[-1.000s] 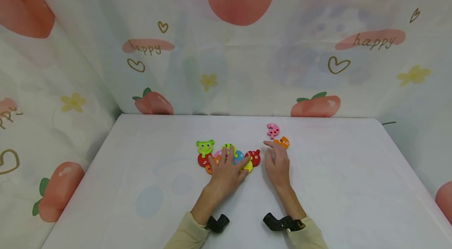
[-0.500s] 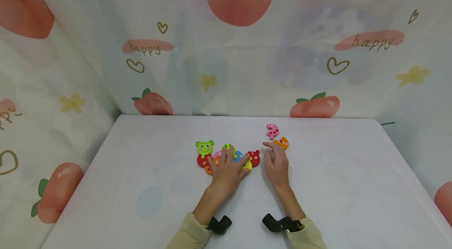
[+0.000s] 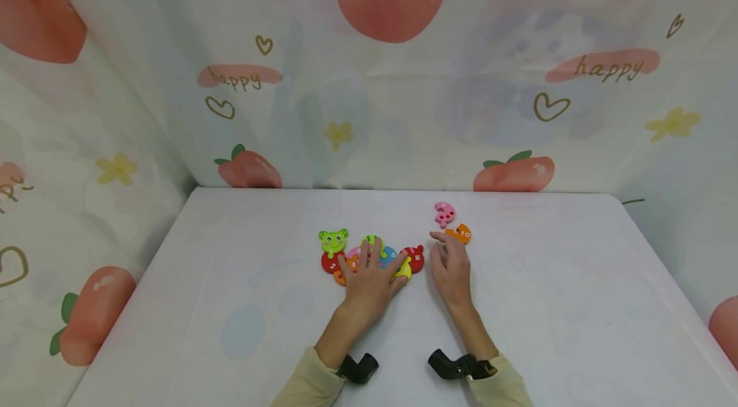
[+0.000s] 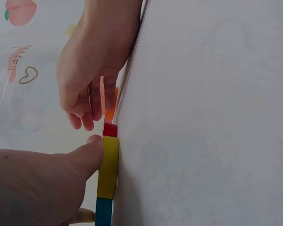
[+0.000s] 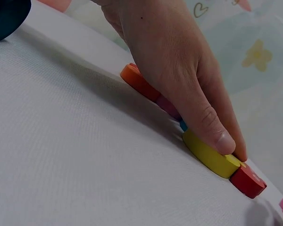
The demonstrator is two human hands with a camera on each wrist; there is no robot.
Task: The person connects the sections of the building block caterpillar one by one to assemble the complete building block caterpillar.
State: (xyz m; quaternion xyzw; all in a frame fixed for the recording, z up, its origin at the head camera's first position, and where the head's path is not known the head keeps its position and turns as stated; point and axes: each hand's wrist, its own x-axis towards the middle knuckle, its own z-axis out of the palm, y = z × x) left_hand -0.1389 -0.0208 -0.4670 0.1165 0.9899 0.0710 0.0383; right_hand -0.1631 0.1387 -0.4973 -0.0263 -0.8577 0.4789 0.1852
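My left hand [image 3: 369, 282] lies spread over a joined row of numbered caterpillar puzzle pieces. In the right wrist view its thumb rests on the yellow piece [image 5: 207, 153], beside the red piece [image 5: 248, 181]. A green smiling head piece [image 3: 334, 241] tops the row's left end, above a red piece [image 3: 331, 263] marked 2; the palm and fingers hide part of the middle. To the right, my right hand [image 3: 453, 275] has loosely bent fingers by the orange piece [image 3: 462, 233] marked 10. Whether they touch it I cannot tell. Beyond lies a loose pink piece [image 3: 444, 215].
The pieces lie on a white-covered table [image 3: 576, 304]. Behind and to the left hangs a printed curtain [image 3: 369, 86], meeting the table's far edge. Each wrist carries a black camera, one left [image 3: 359, 368] and one right [image 3: 455, 365].
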